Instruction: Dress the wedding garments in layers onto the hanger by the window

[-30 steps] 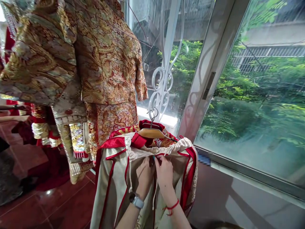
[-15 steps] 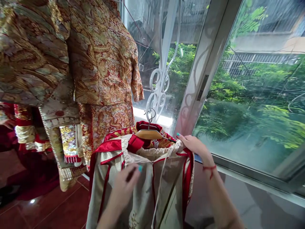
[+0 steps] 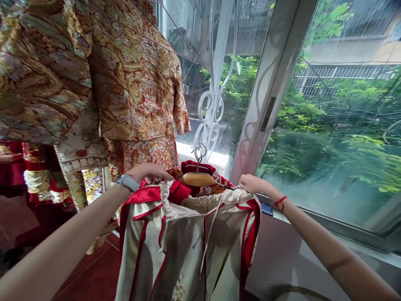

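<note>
A cream robe (image 3: 184,251) with red trim is hung from a wooden hanger (image 3: 197,179) in front of a window (image 3: 332,125). Its top edge is reached by 2 hands: the fingers of the left hand (image 3: 150,172) are curled together over the red trim, and those of the right hand (image 3: 257,184) lie together on the cream edge, though whether it is clamped cannot be told. An embroidered jacket (image 3: 134,83) is hung to the left.

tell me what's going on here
A person is holding a cream garment with red trim by its top edge, the left hand at one side and the right hand at the other. The garment hangs from a wooden hanger whose hook sits on a white wrought-iron window grille. A red-and-gold embroidered jacket hangs beside it.
</note>
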### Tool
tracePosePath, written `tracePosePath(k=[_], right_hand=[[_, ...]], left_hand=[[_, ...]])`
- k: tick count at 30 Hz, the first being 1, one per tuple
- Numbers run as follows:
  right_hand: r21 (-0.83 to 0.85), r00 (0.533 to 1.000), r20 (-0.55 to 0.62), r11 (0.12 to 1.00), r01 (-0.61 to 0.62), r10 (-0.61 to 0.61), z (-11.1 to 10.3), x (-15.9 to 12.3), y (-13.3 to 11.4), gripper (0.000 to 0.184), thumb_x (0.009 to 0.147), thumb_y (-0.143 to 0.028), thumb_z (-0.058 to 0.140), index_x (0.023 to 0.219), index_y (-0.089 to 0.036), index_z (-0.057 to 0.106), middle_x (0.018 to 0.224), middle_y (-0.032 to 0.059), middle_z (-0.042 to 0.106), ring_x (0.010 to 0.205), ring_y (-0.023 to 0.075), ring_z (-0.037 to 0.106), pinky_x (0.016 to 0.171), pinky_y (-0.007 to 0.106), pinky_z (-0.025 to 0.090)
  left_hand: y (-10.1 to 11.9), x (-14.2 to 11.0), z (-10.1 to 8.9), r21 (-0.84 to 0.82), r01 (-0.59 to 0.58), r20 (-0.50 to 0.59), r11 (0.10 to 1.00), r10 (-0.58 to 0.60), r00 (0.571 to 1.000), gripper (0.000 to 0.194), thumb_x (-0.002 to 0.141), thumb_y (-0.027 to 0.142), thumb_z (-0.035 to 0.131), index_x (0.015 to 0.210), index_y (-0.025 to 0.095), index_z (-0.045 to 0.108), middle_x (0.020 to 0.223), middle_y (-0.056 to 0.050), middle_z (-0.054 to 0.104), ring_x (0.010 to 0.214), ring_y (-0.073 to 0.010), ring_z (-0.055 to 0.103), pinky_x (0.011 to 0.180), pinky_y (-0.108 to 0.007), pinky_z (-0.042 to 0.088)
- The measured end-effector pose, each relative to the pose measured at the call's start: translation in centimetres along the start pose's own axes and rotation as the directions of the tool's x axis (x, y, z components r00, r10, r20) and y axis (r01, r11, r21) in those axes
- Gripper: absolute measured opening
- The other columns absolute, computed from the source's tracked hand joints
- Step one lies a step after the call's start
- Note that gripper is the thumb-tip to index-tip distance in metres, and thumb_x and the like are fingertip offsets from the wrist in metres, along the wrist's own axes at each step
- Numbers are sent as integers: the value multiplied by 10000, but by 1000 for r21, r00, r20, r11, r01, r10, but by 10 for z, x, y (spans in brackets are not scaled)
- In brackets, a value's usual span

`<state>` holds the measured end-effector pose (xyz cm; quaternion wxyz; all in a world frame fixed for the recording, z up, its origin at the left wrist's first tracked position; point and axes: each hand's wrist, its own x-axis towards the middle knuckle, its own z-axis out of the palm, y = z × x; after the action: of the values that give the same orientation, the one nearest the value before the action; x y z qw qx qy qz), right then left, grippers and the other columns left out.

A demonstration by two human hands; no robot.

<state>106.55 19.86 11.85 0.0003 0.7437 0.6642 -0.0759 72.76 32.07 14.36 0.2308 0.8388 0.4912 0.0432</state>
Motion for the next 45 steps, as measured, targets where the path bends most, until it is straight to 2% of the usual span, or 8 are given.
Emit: tracePosePath(k=[5,14,19,24,27,36,41,45], right_hand=[[-36,956,-276,993,-112,98,11,-22,-2,320,834,-86,462,904,-114,774,927,215,736,792,245,674,589,292,324],[-30,670,-743,999,-42,6,19,-29,1,257,781,-52,510,636,-154,696,715,66,651,632,143,546,547,259,269],[-56,476,-877,998,40,-68,27,-15,-1,233,711,-8,493,562,-159,591,640,27,549,596,137,461,534,256,238],[-61,237,-968,991,121,-88,28,-23,-12,244,724,-3,477,578,-179,562,633,18,523,645,159,476,561,258,280],[-58,143,-986,983,176,-84,42,-42,-26,241,738,11,477,661,-176,608,662,23,540,677,171,493,580,262,322],[-123,318,-935,983,133,-160,111,-52,-58,372,794,13,482,1074,-143,670,880,89,614,874,247,502,796,368,429],[78,335,-941,995,55,55,122,-50,-38,562,773,25,417,1234,-219,628,1161,125,544,1080,291,444,917,466,408],[185,319,-938,974,130,135,131,-49,-32,605,810,37,329,1254,-248,624,1190,118,542,1074,267,450,904,440,431]], left_hand=[[12,8,-13,-53,163,446,985,-122,887,308,532,487,725,479,206,611,522,-89,582,458,-198,503,486,-370,457],[-5,-7,30,-85,-245,-97,966,236,967,349,633,507,580,467,201,567,500,-14,484,509,-151,414,510,-281,341],[-10,-45,52,-181,-200,-741,963,0,671,366,761,478,481,619,182,641,610,-37,627,580,-185,538,566,-277,377],[28,-70,79,26,-91,-948,995,53,314,349,891,396,427,801,166,675,780,-92,720,706,-226,639,663,-305,432],[40,-80,110,186,-125,-944,975,212,253,342,945,359,386,876,165,659,865,-107,738,780,-221,670,695,-293,457],[3,-61,132,65,-229,-820,971,183,543,201,922,380,387,875,228,510,614,28,585,529,-178,578,544,-265,391],[12,-61,136,198,-147,-876,969,243,418,228,942,320,394,1018,182,559,708,-17,617,609,-203,592,577,-296,417],[67,-45,147,618,-218,-699,755,655,286,264,926,278,492,1149,193,603,1036,-111,675,979,-262,609,877,-388,447]])
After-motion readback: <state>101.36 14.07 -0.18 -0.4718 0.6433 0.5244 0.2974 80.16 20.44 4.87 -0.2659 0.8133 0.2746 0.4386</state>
